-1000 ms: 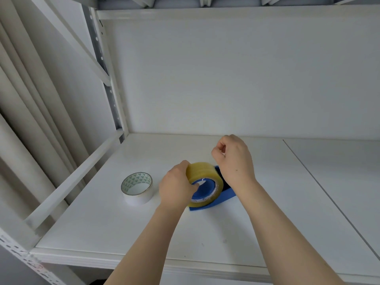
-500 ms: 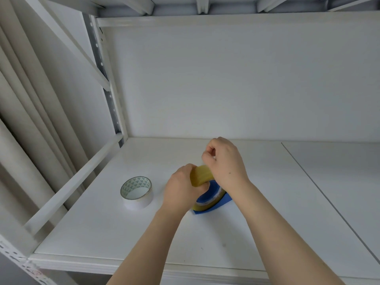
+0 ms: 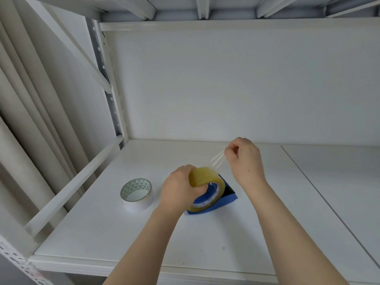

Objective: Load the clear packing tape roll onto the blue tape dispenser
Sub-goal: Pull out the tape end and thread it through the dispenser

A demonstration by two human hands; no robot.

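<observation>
Gripping clear roll (image 3: 202, 176), left hand (image 3: 178, 188); right hand (image 3: 244, 159) pinches tape strand (image 3: 218, 159); white roll (image 3: 136, 194) beside.

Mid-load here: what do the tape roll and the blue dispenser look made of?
Clear packing tape roll: glossy plastic film, amber-tinted where wound, see-through in the pulled strip. Blue tape dispenser: probably matte moulded plastic, judging by its even colour.

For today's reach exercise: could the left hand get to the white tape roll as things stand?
Probably yes. The white tape roll lies on the shelf just left of the left hand, nothing between them. But that hand grips the clear packing tape roll and would have to let go first.
</observation>
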